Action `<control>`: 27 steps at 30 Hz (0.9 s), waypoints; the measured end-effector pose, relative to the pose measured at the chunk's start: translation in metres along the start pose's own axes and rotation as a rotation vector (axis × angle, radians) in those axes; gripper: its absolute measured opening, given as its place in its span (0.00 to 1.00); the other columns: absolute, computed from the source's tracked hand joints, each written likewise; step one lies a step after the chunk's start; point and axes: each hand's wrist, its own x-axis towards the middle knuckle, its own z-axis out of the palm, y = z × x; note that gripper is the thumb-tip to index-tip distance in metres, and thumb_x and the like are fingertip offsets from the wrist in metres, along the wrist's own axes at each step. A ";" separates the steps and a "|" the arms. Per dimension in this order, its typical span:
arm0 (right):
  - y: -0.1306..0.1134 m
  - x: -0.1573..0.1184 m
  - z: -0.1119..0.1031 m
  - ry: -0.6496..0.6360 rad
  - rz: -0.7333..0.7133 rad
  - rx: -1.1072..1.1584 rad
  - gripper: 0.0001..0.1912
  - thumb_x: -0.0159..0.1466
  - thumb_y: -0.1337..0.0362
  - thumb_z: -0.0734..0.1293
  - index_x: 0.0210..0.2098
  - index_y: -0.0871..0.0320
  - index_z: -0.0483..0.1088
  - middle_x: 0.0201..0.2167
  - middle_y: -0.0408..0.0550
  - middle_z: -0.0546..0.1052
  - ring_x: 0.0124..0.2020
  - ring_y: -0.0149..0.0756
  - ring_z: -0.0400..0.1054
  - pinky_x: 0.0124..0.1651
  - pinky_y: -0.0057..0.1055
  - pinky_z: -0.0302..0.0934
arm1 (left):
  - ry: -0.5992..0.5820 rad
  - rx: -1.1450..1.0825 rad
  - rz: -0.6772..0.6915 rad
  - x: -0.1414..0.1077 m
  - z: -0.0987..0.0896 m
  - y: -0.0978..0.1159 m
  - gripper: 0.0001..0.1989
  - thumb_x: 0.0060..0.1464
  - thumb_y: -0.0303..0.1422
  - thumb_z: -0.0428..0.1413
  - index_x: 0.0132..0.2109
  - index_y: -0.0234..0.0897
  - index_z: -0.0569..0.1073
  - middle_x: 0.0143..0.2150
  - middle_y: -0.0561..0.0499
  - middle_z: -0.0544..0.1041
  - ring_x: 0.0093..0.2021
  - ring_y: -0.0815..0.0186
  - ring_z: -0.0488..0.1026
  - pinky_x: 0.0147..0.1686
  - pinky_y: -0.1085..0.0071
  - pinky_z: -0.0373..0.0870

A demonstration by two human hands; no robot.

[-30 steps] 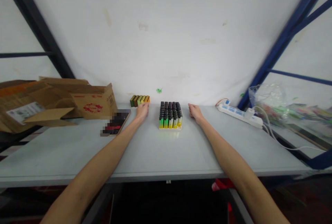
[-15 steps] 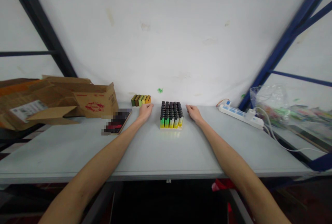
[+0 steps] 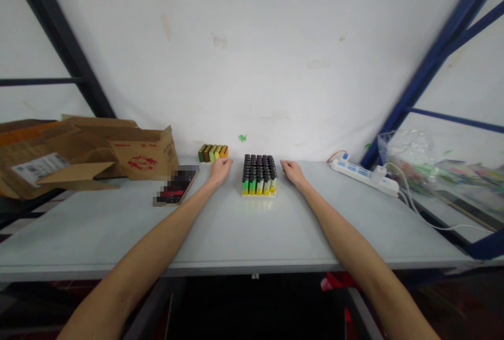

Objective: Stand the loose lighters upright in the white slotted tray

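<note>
Apparently, the lighters (image 3: 260, 173) already stand in close rows on the pale tray (image 3: 258, 196), near the middle of the tabletop's (image 3: 252, 237) back edge; I see no gap left. The left hand (image 3: 220, 170) and right hand (image 3: 293, 172), loosely curled, flank it, seemingly holding nothing.

- 1 pale rectangular tray (image 3: 258, 196)
- 5 black-topped translucent plastic lighters (image 3: 259, 187), tray's front row
- 2 bare hands (image 3: 220, 169) (image 3: 293, 172), flanking tray
- 1 long white power strip (image 3: 366, 174), right of tray
</note>
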 end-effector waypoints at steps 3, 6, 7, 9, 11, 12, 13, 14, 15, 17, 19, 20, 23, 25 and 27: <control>0.000 0.000 0.000 -0.002 -0.003 -0.004 0.26 0.63 0.42 0.57 0.19 0.54 0.61 0.17 0.42 0.65 0.24 0.36 0.60 0.31 0.32 0.52 | -0.003 0.013 0.010 0.000 0.000 0.000 0.20 0.49 0.24 0.59 0.16 0.42 0.60 0.18 0.56 0.53 0.25 0.62 0.55 0.28 0.68 0.48; -0.001 0.000 0.000 0.000 -0.009 -0.012 0.25 0.64 0.43 0.57 0.19 0.54 0.60 0.17 0.42 0.65 0.25 0.36 0.60 0.31 0.32 0.52 | -0.001 0.012 0.013 0.000 0.001 0.000 0.21 0.49 0.24 0.59 0.16 0.42 0.59 0.18 0.56 0.53 0.25 0.62 0.55 0.28 0.68 0.48; -0.001 0.000 0.000 0.001 -0.012 -0.014 0.25 0.64 0.43 0.57 0.19 0.54 0.60 0.17 0.42 0.65 0.25 0.36 0.60 0.32 0.32 0.52 | 0.002 0.009 0.012 0.000 0.001 0.000 0.21 0.49 0.24 0.60 0.16 0.42 0.59 0.18 0.56 0.53 0.25 0.62 0.55 0.28 0.68 0.48; -0.002 0.000 0.000 0.001 -0.014 -0.019 0.26 0.64 0.43 0.58 0.19 0.54 0.61 0.17 0.42 0.65 0.25 0.36 0.60 0.32 0.32 0.52 | 0.007 0.005 0.011 0.000 0.001 0.000 0.21 0.49 0.24 0.60 0.16 0.42 0.60 0.19 0.56 0.53 0.26 0.62 0.55 0.28 0.68 0.47; -0.003 0.000 -0.001 -0.001 -0.014 -0.020 0.25 0.64 0.43 0.57 0.19 0.54 0.61 0.17 0.42 0.65 0.25 0.36 0.60 0.32 0.32 0.52 | 0.009 0.007 0.014 0.000 0.001 0.000 0.20 0.48 0.24 0.60 0.16 0.42 0.61 0.19 0.56 0.53 0.25 0.62 0.55 0.28 0.68 0.47; -0.003 -0.001 -0.001 -0.002 -0.013 -0.019 0.25 0.64 0.43 0.57 0.19 0.54 0.61 0.17 0.42 0.65 0.25 0.36 0.60 0.32 0.32 0.52 | 0.009 0.010 0.018 0.000 0.001 0.000 0.20 0.48 0.24 0.60 0.16 0.42 0.61 0.19 0.56 0.53 0.25 0.62 0.55 0.27 0.68 0.47; -0.003 -0.001 -0.001 -0.003 -0.011 -0.019 0.25 0.64 0.43 0.57 0.19 0.54 0.61 0.17 0.42 0.65 0.25 0.36 0.59 0.32 0.32 0.52 | 0.008 0.013 0.021 0.000 0.001 -0.001 0.19 0.47 0.24 0.60 0.16 0.42 0.61 0.18 0.56 0.53 0.25 0.62 0.55 0.27 0.68 0.47; -0.003 -0.001 -0.001 -0.004 -0.010 -0.019 0.25 0.63 0.43 0.57 0.19 0.54 0.61 0.17 0.42 0.65 0.25 0.36 0.59 0.32 0.32 0.51 | 0.008 0.016 0.025 0.000 0.001 -0.001 0.19 0.47 0.24 0.60 0.16 0.42 0.61 0.18 0.56 0.53 0.24 0.63 0.55 0.27 0.68 0.47; -0.003 -0.001 -0.001 -0.005 -0.009 -0.018 0.25 0.63 0.43 0.57 0.19 0.54 0.61 0.18 0.42 0.65 0.25 0.36 0.59 0.32 0.32 0.51 | 0.008 0.019 0.029 0.000 0.001 -0.001 0.20 0.47 0.25 0.60 0.16 0.42 0.61 0.18 0.56 0.53 0.24 0.63 0.54 0.27 0.68 0.47; -0.003 -0.001 -0.001 -0.004 -0.007 -0.018 0.25 0.64 0.44 0.57 0.19 0.54 0.61 0.18 0.42 0.64 0.25 0.36 0.59 0.32 0.32 0.50 | 0.007 0.027 0.036 0.000 0.001 -0.001 0.20 0.46 0.25 0.61 0.15 0.42 0.61 0.18 0.56 0.53 0.23 0.63 0.54 0.26 0.68 0.47; -0.003 -0.001 -0.001 -0.005 -0.007 -0.018 0.24 0.64 0.45 0.57 0.19 0.54 0.60 0.18 0.41 0.64 0.25 0.35 0.59 0.32 0.32 0.50 | 0.005 0.041 0.046 0.000 0.002 -0.001 0.21 0.47 0.25 0.61 0.15 0.42 0.60 0.18 0.56 0.53 0.23 0.63 0.55 0.26 0.68 0.48; -0.003 -0.001 -0.001 -0.007 -0.007 -0.018 0.24 0.64 0.46 0.58 0.19 0.54 0.60 0.18 0.41 0.64 0.25 0.35 0.59 0.32 0.32 0.50 | 0.004 0.051 0.051 0.000 0.002 -0.001 0.21 0.48 0.25 0.60 0.15 0.42 0.60 0.18 0.56 0.53 0.23 0.63 0.55 0.26 0.68 0.48; -0.004 -0.002 -0.001 -0.012 -0.010 -0.015 0.24 0.64 0.47 0.58 0.18 0.55 0.60 0.17 0.41 0.63 0.25 0.35 0.58 0.32 0.32 0.50 | -0.004 0.075 0.068 0.001 0.001 -0.001 0.22 0.49 0.25 0.60 0.14 0.42 0.59 0.17 0.56 0.53 0.22 0.63 0.57 0.26 0.68 0.49; -0.004 -0.002 -0.001 -0.013 -0.012 -0.010 0.25 0.64 0.46 0.59 0.18 0.55 0.60 0.17 0.41 0.63 0.25 0.35 0.58 0.33 0.32 0.50 | -0.012 0.086 0.078 0.001 0.001 -0.002 0.22 0.49 0.26 0.61 0.14 0.42 0.59 0.17 0.56 0.54 0.22 0.63 0.58 0.26 0.68 0.50; -0.005 -0.002 -0.001 -0.009 -0.013 -0.001 0.25 0.64 0.45 0.59 0.18 0.55 0.61 0.17 0.41 0.63 0.25 0.35 0.59 0.34 0.33 0.52 | -0.024 0.090 0.084 0.001 0.001 -0.004 0.22 0.49 0.28 0.61 0.15 0.42 0.60 0.16 0.56 0.54 0.22 0.63 0.58 0.26 0.68 0.51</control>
